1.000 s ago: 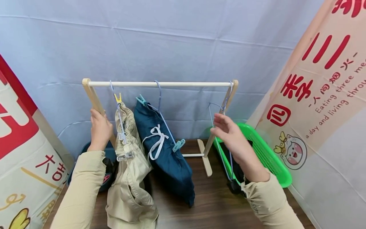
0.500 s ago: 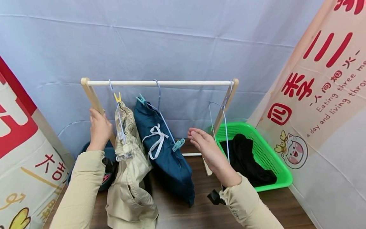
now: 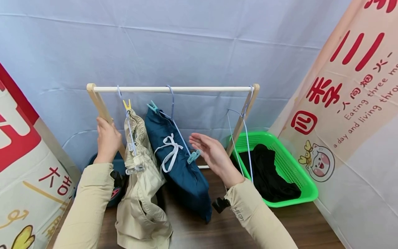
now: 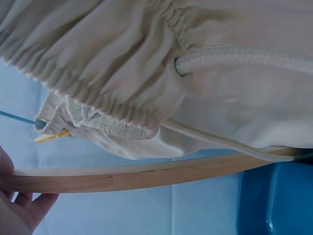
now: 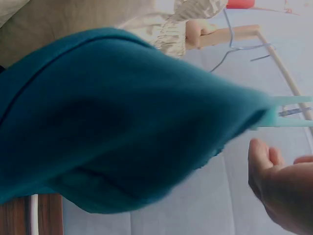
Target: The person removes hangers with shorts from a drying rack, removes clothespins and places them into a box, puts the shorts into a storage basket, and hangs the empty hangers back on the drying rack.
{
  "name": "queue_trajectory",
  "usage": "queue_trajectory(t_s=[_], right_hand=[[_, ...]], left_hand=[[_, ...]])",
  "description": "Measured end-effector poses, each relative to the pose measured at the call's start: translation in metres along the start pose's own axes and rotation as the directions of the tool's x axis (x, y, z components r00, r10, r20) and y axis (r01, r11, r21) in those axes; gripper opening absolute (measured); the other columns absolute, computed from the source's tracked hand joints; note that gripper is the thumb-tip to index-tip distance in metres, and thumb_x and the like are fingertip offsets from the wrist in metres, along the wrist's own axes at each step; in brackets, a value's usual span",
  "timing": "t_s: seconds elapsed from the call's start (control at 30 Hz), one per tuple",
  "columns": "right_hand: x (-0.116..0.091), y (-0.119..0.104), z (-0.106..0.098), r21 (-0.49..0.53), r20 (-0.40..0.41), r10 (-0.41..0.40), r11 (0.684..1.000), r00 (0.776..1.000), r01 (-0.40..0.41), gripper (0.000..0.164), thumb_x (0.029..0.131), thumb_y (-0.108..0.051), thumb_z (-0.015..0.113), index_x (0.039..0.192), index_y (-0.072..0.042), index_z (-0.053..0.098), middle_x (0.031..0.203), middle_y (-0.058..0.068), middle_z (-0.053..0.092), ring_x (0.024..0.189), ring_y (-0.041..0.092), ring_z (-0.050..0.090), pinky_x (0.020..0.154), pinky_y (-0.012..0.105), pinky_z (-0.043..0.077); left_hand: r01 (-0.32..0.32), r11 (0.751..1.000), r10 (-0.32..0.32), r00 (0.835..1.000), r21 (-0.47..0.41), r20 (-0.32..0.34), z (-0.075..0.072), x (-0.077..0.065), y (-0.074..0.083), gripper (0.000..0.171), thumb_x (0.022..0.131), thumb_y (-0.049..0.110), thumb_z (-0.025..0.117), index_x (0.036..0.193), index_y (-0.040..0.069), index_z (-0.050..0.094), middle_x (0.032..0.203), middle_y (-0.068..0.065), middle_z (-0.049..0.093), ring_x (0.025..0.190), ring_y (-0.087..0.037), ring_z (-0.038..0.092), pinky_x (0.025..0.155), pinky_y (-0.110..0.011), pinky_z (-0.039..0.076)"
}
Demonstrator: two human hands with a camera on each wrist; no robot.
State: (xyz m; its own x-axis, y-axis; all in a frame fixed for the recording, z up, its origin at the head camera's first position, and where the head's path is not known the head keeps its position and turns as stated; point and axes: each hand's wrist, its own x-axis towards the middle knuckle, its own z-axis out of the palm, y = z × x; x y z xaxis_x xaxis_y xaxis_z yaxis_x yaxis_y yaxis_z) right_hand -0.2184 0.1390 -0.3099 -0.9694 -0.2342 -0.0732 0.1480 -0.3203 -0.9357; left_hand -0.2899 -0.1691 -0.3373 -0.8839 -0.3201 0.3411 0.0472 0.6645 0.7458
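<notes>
My left hand (image 3: 109, 141) grips the left wooden post (image 3: 100, 102) of a small clothes rack with a white bar (image 3: 202, 89). In the left wrist view, the fingers curl around that post (image 4: 122, 177). Beige trousers (image 3: 140, 200) hang from a hanger beside this hand, held by yellow and clear clips. Dark blue trousers (image 3: 180, 176) with a white drawstring bow hang mid-bar on a slanted hanger with teal clips. My right hand (image 3: 214, 155), fingers fairly straight and holding nothing, is just right of the lower teal clip (image 3: 194, 156). The right wrist view shows this hand (image 5: 286, 191) apart from the clip (image 5: 291, 113).
A bare blue hanger (image 3: 247, 138) hangs at the bar's right end. Behind it, a green basket (image 3: 287, 166) holds black cloth (image 3: 270, 176). A dark blue basin (image 3: 116, 199) stands behind the left forearm. Printed banners flank the brown table (image 3: 199, 235).
My right hand has moved left, from the bare hanger to beside the lower teal clip on the blue trousers. The left hand stays on the post.
</notes>
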Motion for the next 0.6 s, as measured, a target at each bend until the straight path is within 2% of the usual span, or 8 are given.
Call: queue_trajectory(t_s=[0.17,0.37,0.43,0.5,0.6], right_hand=[[0.011,0.002,0.004,-0.14,0.046,0.018,0.99,0.999,-0.012,0.043,0.104,-0.01,0.035,0.145,0.004,0.035,0.147,0.026,0.039,0.109,0.006,0.058,0.097,0.017,0.046],[0.016,0.004,0.01,-0.238,0.089,0.061,0.971,0.994,-0.038,0.046,0.101,-0.008,0.042,0.145,0.002,0.035,0.143,0.025,0.046,0.098,0.001,0.062,0.088,0.015,0.048],[0.017,0.005,0.011,-0.249,0.108,0.073,0.967,0.991,-0.044,0.046,0.1,-0.007,0.044,0.144,0.003,0.036,0.135,0.022,0.054,0.092,0.0,0.063,0.085,0.015,0.049],[0.018,0.005,0.012,-0.241,0.119,0.088,0.969,0.989,-0.057,0.046,0.099,-0.004,0.045,0.144,0.004,0.037,0.121,0.014,0.062,0.086,-0.001,0.063,0.081,0.015,0.05],[0.019,0.006,0.014,-0.231,0.128,0.088,0.971,0.988,-0.057,0.047,0.097,0.0,0.045,0.143,0.007,0.037,0.101,-0.003,0.064,0.082,-0.001,0.062,0.077,0.014,0.05]], left_hand=[[0.001,1.0,-0.001,1.0,0.001,0.001,0.0,0.001,0.0,0.054,0.103,0.014,0.026,0.147,-0.004,0.001,0.135,-0.037,0.031,0.116,-0.052,0.043,0.083,-0.065,0.04],[0.013,1.0,-0.013,1.0,0.005,0.016,0.0,0.001,0.0,0.055,0.103,0.015,0.026,0.148,-0.004,0.0,0.136,-0.037,0.031,0.115,-0.052,0.043,0.084,-0.064,0.04],[0.015,1.0,-0.015,1.0,0.005,0.015,0.0,0.001,0.0,0.054,0.103,0.015,0.026,0.147,-0.003,0.0,0.136,-0.036,0.031,0.116,-0.052,0.043,0.084,-0.064,0.04],[0.015,1.0,-0.015,1.0,0.005,0.014,0.0,0.001,0.0,0.053,0.103,0.015,0.025,0.147,-0.003,0.001,0.136,-0.036,0.031,0.116,-0.052,0.043,0.083,-0.064,0.04],[0.012,1.0,-0.012,1.0,0.0,0.009,-0.001,0.001,0.0,0.053,0.103,0.015,0.026,0.146,-0.003,0.002,0.136,-0.036,0.031,0.117,-0.051,0.042,0.084,-0.065,0.04]])
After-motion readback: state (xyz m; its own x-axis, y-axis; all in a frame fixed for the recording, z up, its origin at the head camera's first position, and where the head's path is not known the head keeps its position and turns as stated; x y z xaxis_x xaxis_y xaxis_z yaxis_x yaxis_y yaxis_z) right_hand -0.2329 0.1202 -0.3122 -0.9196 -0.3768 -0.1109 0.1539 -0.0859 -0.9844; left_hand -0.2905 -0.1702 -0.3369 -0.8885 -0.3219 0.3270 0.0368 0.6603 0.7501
